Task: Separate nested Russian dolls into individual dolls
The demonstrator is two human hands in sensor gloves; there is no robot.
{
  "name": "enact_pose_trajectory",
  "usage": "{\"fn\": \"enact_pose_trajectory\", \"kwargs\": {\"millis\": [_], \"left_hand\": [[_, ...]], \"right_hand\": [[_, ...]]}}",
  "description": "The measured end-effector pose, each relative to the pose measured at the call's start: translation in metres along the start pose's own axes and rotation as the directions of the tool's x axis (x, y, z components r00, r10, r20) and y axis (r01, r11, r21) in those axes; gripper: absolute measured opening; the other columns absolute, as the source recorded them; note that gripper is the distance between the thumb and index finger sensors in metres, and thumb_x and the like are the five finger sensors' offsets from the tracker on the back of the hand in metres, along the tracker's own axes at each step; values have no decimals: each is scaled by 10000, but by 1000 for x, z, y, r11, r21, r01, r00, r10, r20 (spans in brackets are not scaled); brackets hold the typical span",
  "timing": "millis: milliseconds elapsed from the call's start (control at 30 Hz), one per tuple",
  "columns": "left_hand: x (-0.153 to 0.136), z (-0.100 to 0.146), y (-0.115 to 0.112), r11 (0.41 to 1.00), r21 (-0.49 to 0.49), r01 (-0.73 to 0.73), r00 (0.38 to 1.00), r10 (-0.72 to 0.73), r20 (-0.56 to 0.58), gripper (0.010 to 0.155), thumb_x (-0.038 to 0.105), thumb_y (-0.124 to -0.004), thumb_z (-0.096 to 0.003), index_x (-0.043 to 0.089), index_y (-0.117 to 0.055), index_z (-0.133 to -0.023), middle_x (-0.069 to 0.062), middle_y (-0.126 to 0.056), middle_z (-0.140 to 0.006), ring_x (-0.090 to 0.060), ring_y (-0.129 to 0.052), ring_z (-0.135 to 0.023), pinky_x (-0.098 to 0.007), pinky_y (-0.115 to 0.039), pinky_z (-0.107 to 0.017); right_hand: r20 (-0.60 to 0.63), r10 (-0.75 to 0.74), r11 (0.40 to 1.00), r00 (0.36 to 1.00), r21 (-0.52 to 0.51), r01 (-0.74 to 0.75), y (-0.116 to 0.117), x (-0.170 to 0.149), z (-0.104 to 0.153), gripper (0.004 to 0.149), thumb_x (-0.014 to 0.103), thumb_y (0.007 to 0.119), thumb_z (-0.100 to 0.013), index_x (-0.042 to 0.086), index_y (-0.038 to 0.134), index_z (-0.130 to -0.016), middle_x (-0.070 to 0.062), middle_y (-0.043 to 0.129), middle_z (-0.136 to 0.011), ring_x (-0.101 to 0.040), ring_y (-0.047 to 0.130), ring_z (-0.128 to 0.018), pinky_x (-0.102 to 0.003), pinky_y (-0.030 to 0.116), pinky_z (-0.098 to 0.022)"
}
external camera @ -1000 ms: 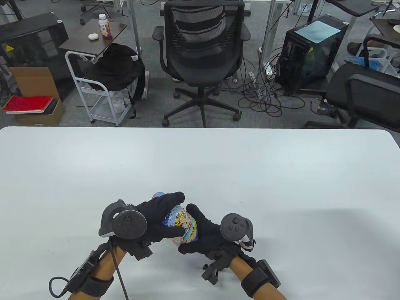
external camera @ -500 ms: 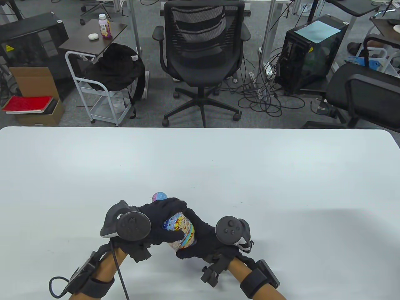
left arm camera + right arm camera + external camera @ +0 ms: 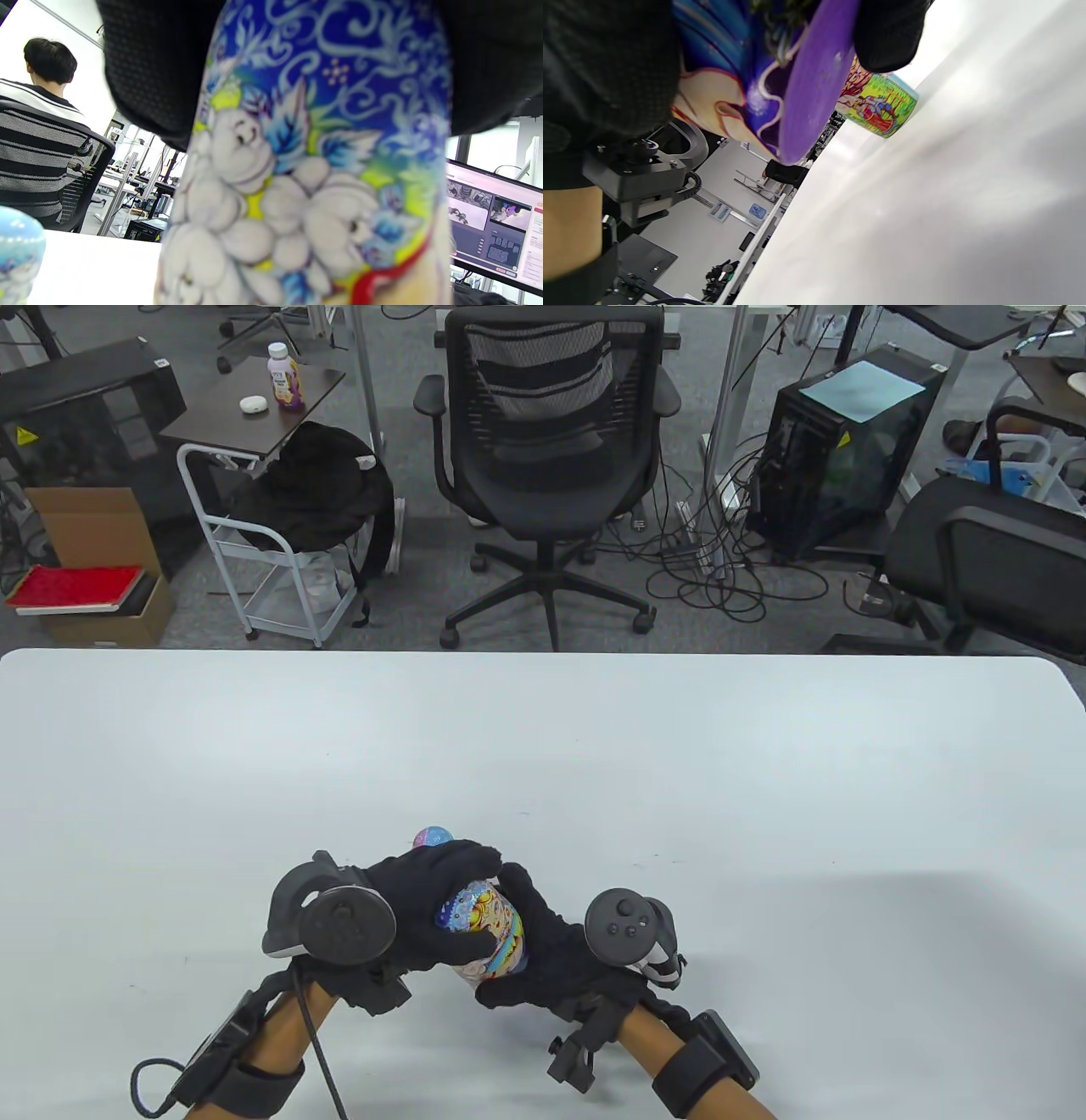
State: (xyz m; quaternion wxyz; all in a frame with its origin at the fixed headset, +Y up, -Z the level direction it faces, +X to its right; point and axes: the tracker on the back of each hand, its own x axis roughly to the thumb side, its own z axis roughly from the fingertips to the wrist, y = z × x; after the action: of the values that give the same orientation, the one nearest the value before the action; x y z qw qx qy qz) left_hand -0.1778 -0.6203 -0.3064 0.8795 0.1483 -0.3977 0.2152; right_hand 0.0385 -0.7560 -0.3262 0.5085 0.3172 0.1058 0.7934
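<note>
A painted Russian doll (image 3: 484,929) lies tilted between both gloved hands just above the table's near edge. My left hand (image 3: 437,891) grips its upper part from the left; the blue body with white flowers (image 3: 314,178) fills the left wrist view. My right hand (image 3: 534,946) grips its lower part from the right, and its purple base (image 3: 814,80) shows in the right wrist view. A second, smaller doll piece (image 3: 431,837) stands on the table just behind my left hand. It also shows in the left wrist view (image 3: 17,250) and in the right wrist view (image 3: 882,106).
The white table (image 3: 679,780) stretches far to the left, right and back of the hands. Beyond its far edge stand a black office chair (image 3: 547,449), a small cart (image 3: 271,551) and a computer tower (image 3: 840,449).
My right hand has slid a little left, closer to my left hand, and both hands now wrap the doll more tightly. The doll stays between them at the same spot.
</note>
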Motion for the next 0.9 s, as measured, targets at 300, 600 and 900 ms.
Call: {"fn": "enact_pose_trajectory", "kwargs": {"millis": [300, 600, 900], "left_hand": [[-19, 10, 39, 995, 87, 41, 991, -29, -133, 841, 694, -844, -436, 143, -695, -1054, -201, -873, -975, -388, -1011, -694, -407, -918, -496], [-61, 36, 79, 956, 88, 280, 900, -230, -370, 846, 686, -853, -442, 120, -702, -1052, -213, -871, -976, -398, -1007, -698, -416, -915, -497], [-116, 56, 59, 902, -79, 425, 761, -403, -508, 844, 677, -854, -444, 123, -691, -1059, -214, -855, -990, -401, -996, -715, -422, -904, -508]], "right_hand": [[0, -16, 1000, 1000, -15, 16, -15, -2, 4, 1186, 590, 908, -349, 215, 82, -1113, -130, 419, -1211, -476, 437, -1078, -564, 563, -755], [-21, 16, 998, 1000, -58, -17, -23, -8, 6, 1121, 589, 900, -363, 213, 177, -1132, -129, 506, -1189, -467, 485, -1070, -545, 583, -751], [-55, 18, 999, 998, -46, -21, -21, -15, 6, 1030, 586, 893, -371, 220, 312, -1139, -159, 565, -1166, -491, 531, -1045, -555, 587, -743]]}}
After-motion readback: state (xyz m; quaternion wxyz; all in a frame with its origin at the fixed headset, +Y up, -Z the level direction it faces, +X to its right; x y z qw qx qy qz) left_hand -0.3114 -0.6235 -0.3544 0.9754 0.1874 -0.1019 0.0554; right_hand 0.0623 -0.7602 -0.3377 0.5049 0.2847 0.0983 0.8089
